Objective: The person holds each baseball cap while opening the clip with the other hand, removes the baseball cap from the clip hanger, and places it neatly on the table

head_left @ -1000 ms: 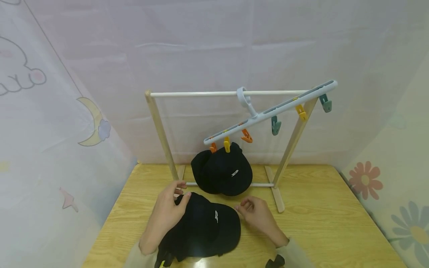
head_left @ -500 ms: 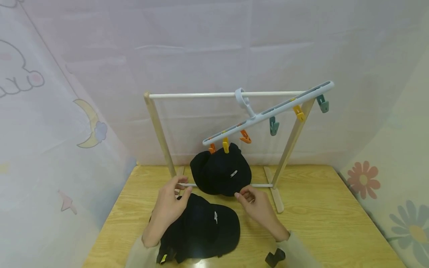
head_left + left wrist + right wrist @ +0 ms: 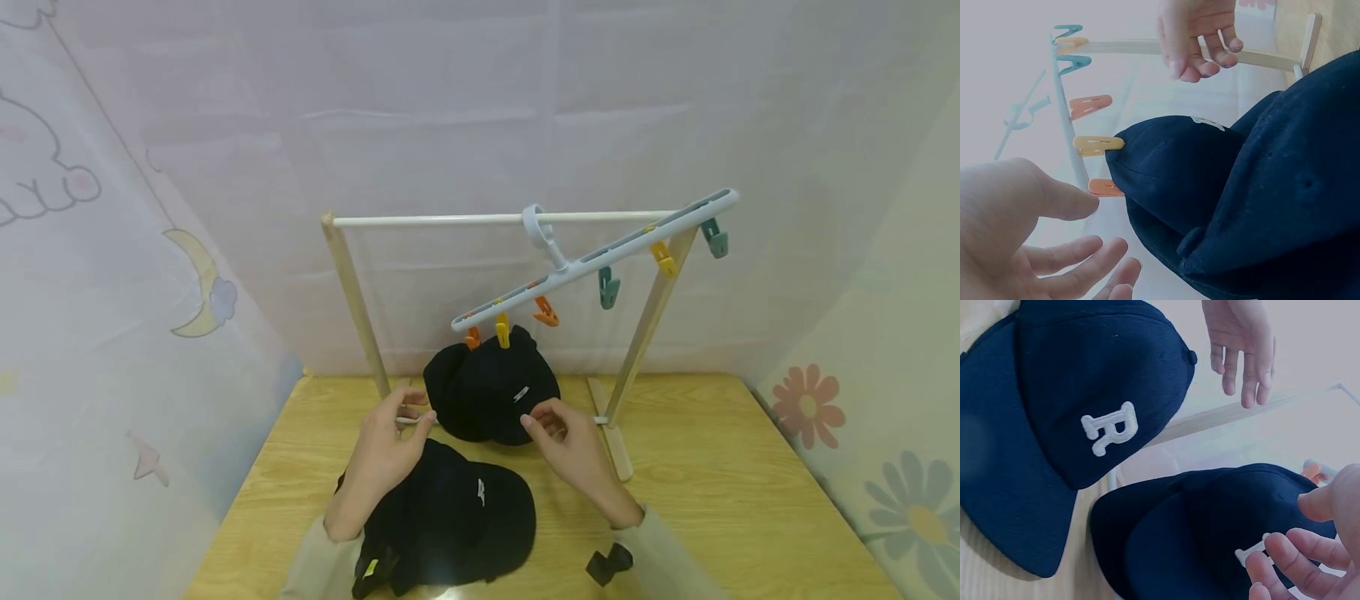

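A black baseball cap (image 3: 450, 517) lies on the table close to me, brim to the right, a white letter R (image 3: 1110, 428) on its front. Behind it a second black cap (image 3: 487, 392) hangs low from the left end of a pale blue clip hanger (image 3: 622, 250). A yellow clip (image 3: 1099, 145) and an orange clip (image 3: 1105, 187) are at that cap's upper edge. My left hand (image 3: 386, 446), fingers loosely bent and holding nothing, is above the near cap's left side. My right hand (image 3: 572, 446) is also free, its fingertips overlapping the hanging cap's brim in the head view.
The hanger hooks over the white bar (image 3: 435, 221) of a wooden-legged rack (image 3: 352, 308) and slopes down to the left. Several other clips dangle from it, among them a green clip (image 3: 608, 288). A printed cloth (image 3: 225, 125) backs the wooden table (image 3: 712, 500).
My right hand has risen from beside the near cap's brim to the hanging cap's brim. The left hand has shifted slightly forward. Both caps stay in place; the head view has tilted a little.
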Tool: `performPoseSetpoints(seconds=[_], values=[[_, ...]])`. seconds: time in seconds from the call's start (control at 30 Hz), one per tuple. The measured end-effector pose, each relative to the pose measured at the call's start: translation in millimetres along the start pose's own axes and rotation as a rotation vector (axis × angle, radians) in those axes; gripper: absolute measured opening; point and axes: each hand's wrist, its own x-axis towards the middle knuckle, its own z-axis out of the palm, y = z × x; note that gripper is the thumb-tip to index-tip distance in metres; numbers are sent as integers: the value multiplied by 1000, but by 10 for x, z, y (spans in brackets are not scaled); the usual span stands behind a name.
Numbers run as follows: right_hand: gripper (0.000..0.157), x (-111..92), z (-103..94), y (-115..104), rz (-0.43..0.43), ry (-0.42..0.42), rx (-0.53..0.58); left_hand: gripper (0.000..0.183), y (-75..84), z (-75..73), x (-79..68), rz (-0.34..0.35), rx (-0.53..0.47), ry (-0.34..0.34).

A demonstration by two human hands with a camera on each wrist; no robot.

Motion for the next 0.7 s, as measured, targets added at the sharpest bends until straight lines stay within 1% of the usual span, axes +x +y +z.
performPoseSetpoints(seconds=[0.13, 0.27, 0.37, 0.5, 0.7], values=[[9, 15, 2, -51, 4, 11, 10, 30, -21, 18, 9, -1, -18, -5], [8, 12, 7, -96, 21, 16, -3, 28, -50, 37, 0, -28, -26, -21], [6, 40, 6, -117, -2, 46, -5, 28, -62, 48, 9, -37, -27, -29], [5, 117, -10, -127, -37, 78, 10, 28, -68, 55, 55, -41, -23, -22], [10, 263, -56, -151, -49, 92, 24, 29, -40, 53, 152, -22, -25, -27]])
